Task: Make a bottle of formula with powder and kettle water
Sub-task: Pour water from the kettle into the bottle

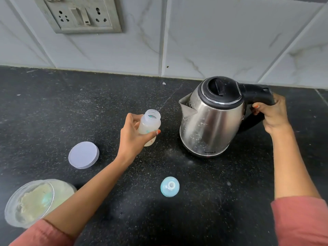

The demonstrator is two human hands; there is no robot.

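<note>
My left hand (132, 137) grips a small translucent baby bottle (150, 124), open at the top and tilted toward the kettle, with pale powder low inside. A steel kettle (211, 118) with a black lid stands on the black counter (53, 112), spout facing the bottle. My right hand (272, 114) is closed around its black handle. The bottle's blue teat cap (170, 186) lies on the counter between my arms. An open clear jar of pale powder (33, 203) stands at the lower left, partly behind my left forearm.
The jar's pale lilac lid (83, 155) lies flat on the counter left of the bottle. A wall socket plate (79, 14) sits on the marble-tiled wall behind the counter.
</note>
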